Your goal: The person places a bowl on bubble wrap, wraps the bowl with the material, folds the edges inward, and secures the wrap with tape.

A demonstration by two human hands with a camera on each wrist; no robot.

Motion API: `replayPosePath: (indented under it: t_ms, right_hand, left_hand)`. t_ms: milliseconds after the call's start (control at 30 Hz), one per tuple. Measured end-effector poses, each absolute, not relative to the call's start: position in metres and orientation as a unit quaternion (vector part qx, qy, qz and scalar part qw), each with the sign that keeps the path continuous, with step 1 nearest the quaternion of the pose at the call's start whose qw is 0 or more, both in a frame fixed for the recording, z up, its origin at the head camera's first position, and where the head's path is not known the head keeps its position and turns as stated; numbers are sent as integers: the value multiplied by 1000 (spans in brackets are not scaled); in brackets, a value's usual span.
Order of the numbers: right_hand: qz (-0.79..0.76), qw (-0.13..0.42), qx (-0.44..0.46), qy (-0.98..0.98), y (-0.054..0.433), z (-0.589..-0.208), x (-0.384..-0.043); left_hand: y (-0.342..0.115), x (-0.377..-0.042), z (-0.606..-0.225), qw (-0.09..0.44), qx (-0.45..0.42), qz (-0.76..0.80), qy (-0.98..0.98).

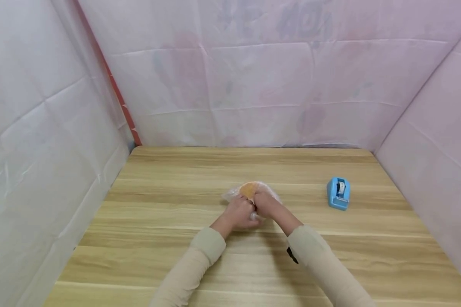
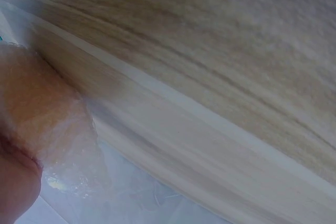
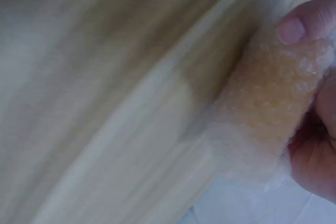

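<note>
An orange, round-edged item sits inside clear bubble wrap near the middle of the table. My left hand grips the wrap from the near left side, knuckles up. Close against it, my right hand has its fingers curled into the wrap from the right. A twisted bit of wrap pokes out between the hands. In the right wrist view a thumb presses on the bubble wrap, with orange showing through. The left wrist view has the wrapped item at its left edge. What the orange item is, I cannot tell.
A blue tape dispenser with a roll in it stands on the wooden table, to the right of the hands. Pale sheeting hangs behind the table and along both sides. A red strip runs down the back left corner.
</note>
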State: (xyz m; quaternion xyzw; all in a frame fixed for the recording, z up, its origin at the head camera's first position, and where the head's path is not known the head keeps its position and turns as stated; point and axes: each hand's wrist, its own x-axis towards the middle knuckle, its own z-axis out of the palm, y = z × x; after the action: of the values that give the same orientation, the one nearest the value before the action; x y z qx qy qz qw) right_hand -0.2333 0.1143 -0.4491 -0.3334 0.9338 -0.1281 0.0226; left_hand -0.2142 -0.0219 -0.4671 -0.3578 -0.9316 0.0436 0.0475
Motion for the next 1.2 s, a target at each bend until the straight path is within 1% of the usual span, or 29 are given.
replayPosePath:
  t_ms: [167,333,467,633,767,833,1000,1067,1200]
  right_hand:
    - [-160,-24,-329,930,114,-454,-229]
    - [-123,-65,-318,938,112,-456,-226]
    - [-90,-74,-310,943,111,-453,-224]
    - [-54,-72,-310,946,110,-448,-222]
    - [-26,-68,-312,947,112,-447,-222]
    - [-20,-53,-310,949,112,-446,-223]
    - [-27,2,-297,954,113,-445,-226]
    - [-28,12,-294,955,113,-445,-228]
    - [-14,12,-299,954,113,-445,-229]
  left_hand:
    - [-25,-212,-468,51,-344,71,-935]
    - [-28,-212,-467,46,-339,80,-936]
    - [-28,-213,-467,35,-336,78,-938]
    - [-27,-212,-466,16,-335,66,-940]
    - [-27,-213,-466,14,-337,65,-939]
    - [-27,-213,-466,16,-340,65,-938]
    - [-26,-214,-466,19,-344,60,-937]
    - [-26,-215,-466,18,-344,59,-937]
    - [-25,-216,-466,17,-343,55,-938]
